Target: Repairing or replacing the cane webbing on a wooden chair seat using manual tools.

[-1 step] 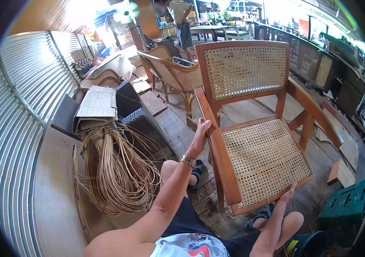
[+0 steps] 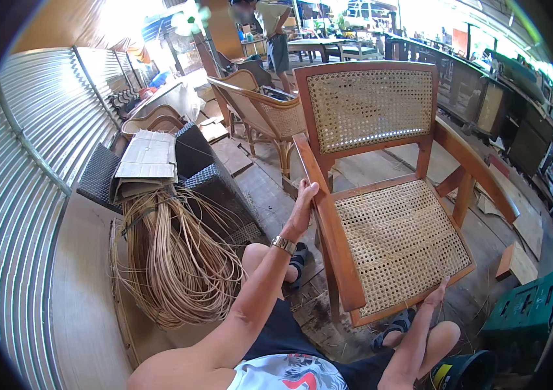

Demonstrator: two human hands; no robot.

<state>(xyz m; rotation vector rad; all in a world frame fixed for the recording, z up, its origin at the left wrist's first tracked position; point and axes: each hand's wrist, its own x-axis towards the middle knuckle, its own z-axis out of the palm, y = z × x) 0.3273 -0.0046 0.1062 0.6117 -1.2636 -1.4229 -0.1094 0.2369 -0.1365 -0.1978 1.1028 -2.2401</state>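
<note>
A wooden armchair (image 2: pixel 409 237) with woven cane in its seat and backrest stands in front of me, facing me and slightly tilted in view. My left hand (image 2: pixel 302 207) grips its left armrest (image 2: pixel 330 227) about midway, thumb on top and the other fingers mostly hidden. At the front edge of the seat, my right hand (image 2: pixel 435 296) holds the front rail near its right part; most of those fingers are out of sight. The cane seat panel (image 2: pixel 400 240) is fully laid across the frame, with small open holes all over.
On my left lies a big bundle of rattan strands (image 2: pixel 172 260) beside dark woven furniture (image 2: pixel 208 172) topped with cardboard (image 2: pixel 148 156). A rattan chair (image 2: pixel 260 110) stands behind. At right are a green crate (image 2: pixel 527 302), a wood block (image 2: pixel 517 263) and a dark bucket (image 2: pixel 468 370). A person (image 2: pixel 276 39) stands far back.
</note>
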